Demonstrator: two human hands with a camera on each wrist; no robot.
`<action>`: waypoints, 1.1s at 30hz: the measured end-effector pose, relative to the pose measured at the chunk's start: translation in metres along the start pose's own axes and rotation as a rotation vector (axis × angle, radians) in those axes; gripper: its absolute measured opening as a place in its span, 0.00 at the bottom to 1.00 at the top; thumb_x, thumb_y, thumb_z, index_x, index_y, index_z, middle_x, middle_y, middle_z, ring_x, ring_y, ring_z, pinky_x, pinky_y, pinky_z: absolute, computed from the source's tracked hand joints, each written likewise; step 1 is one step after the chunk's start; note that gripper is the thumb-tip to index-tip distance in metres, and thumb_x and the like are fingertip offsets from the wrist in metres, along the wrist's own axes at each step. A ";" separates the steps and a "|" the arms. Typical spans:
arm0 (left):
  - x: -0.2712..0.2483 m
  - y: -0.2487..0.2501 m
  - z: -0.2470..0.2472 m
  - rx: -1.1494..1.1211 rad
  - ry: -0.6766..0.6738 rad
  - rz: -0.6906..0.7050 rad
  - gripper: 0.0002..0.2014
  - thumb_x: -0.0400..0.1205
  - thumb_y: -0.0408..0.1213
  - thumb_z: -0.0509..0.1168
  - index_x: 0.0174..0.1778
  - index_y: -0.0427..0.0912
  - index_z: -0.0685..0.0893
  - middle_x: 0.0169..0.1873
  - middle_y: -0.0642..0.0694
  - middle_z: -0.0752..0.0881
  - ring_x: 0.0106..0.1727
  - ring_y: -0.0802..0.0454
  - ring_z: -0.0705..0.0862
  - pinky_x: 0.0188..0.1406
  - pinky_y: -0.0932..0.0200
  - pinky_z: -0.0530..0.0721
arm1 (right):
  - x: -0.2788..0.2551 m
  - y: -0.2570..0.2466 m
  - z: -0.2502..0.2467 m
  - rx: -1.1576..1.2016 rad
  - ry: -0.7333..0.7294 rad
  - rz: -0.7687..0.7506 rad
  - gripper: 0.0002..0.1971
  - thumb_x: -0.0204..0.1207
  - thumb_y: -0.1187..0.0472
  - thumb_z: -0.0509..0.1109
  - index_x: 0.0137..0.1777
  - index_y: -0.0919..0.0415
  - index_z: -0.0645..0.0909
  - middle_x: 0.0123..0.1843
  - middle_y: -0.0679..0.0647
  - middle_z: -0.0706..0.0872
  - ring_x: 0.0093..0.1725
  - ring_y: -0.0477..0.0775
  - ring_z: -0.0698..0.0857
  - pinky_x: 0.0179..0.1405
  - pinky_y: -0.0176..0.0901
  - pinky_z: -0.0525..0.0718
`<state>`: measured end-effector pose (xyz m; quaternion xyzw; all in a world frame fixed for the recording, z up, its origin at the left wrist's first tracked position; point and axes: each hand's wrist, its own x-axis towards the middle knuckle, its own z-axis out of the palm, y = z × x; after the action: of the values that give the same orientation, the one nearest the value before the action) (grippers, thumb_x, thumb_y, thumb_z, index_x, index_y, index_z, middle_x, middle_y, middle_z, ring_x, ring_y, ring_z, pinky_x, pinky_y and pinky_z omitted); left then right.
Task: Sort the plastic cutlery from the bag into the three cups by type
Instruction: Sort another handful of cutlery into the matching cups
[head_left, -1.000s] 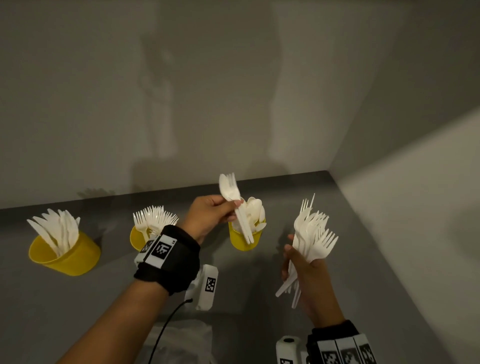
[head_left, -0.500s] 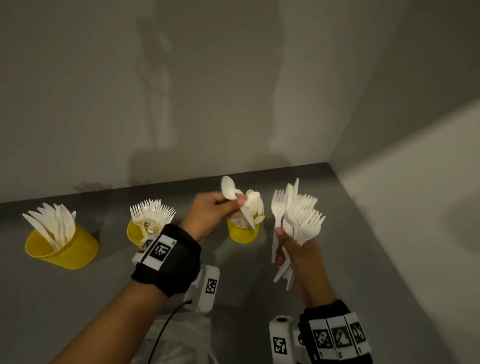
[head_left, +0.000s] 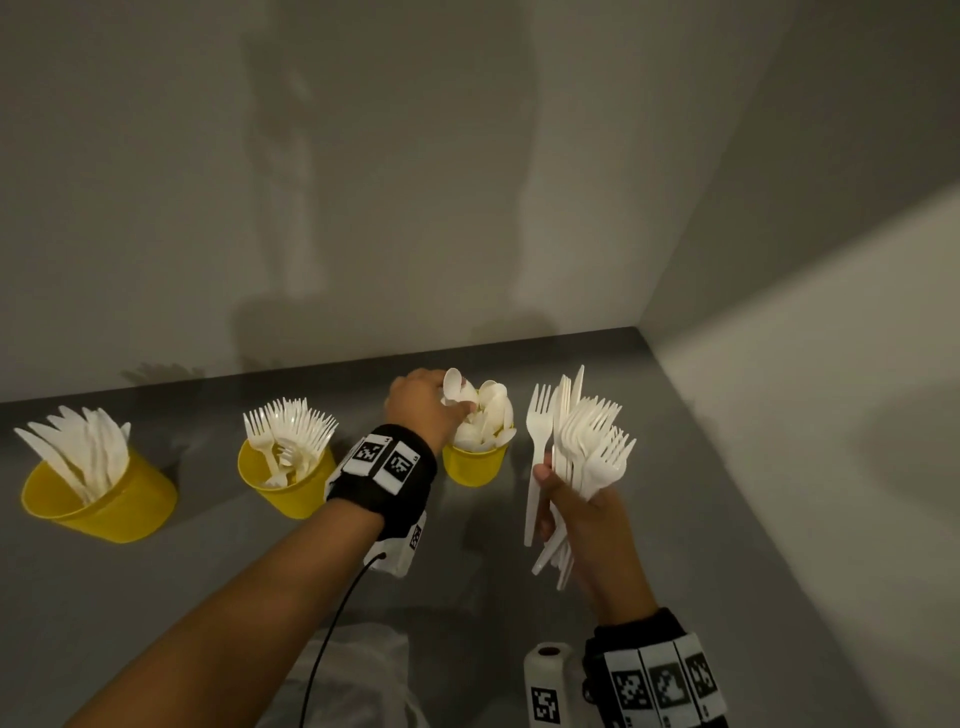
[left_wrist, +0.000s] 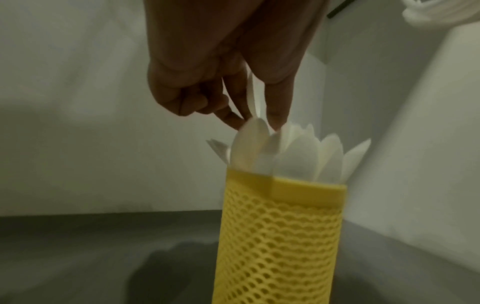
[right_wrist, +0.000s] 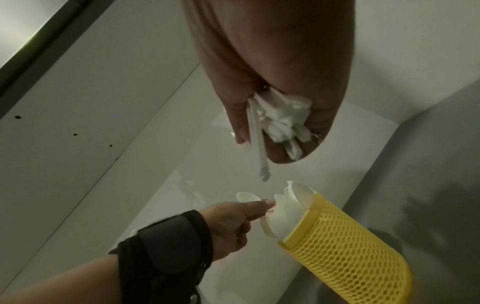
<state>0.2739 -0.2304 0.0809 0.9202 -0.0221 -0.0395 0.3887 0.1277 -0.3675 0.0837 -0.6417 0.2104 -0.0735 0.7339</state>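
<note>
While you work, read each view in turn.
Head: your left hand (head_left: 423, 410) pinches a spoon (head_left: 453, 385) over the spoon cup (head_left: 475, 462); your right hand (head_left: 582, 514) grips the fork bundle (head_left: 584, 441).
Left wrist: spoon handle between fingers (left_wrist: 233, 98); release it next, probably.
Right wrist: handles bunched in your fist; bundle's makeup unclear.
Hidden: bag (head_left: 358, 670) mostly cut off.

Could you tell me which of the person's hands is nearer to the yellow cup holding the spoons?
Left. The left hand is right at the spoon cup rim, pinching a spoon over it. The right hand holds a bundle of cutlery beside the cup, clear of it.
</note>
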 end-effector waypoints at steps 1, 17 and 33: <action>-0.001 0.001 -0.004 0.018 -0.022 0.014 0.23 0.69 0.46 0.74 0.60 0.47 0.83 0.61 0.42 0.82 0.65 0.40 0.76 0.66 0.49 0.73 | -0.002 -0.002 0.002 0.004 -0.003 -0.007 0.08 0.74 0.60 0.70 0.52 0.50 0.80 0.40 0.56 0.85 0.33 0.53 0.82 0.29 0.41 0.81; -0.148 -0.047 -0.115 -0.621 -0.057 0.005 0.09 0.75 0.32 0.68 0.42 0.51 0.88 0.33 0.63 0.89 0.40 0.70 0.85 0.40 0.80 0.78 | -0.067 -0.008 0.103 0.167 -0.370 -0.007 0.07 0.72 0.66 0.71 0.48 0.56 0.83 0.25 0.47 0.80 0.20 0.44 0.75 0.19 0.36 0.76; -0.198 -0.112 -0.187 -0.514 0.224 0.089 0.11 0.72 0.35 0.72 0.34 0.60 0.89 0.36 0.53 0.89 0.42 0.59 0.86 0.44 0.66 0.82 | -0.122 0.005 0.205 0.045 -0.493 -0.036 0.08 0.68 0.66 0.74 0.44 0.54 0.84 0.29 0.49 0.89 0.29 0.54 0.85 0.29 0.41 0.83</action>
<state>0.0944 -0.0041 0.1415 0.7882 -0.0088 0.0752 0.6107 0.0993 -0.1340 0.1227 -0.6272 0.0116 0.0674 0.7759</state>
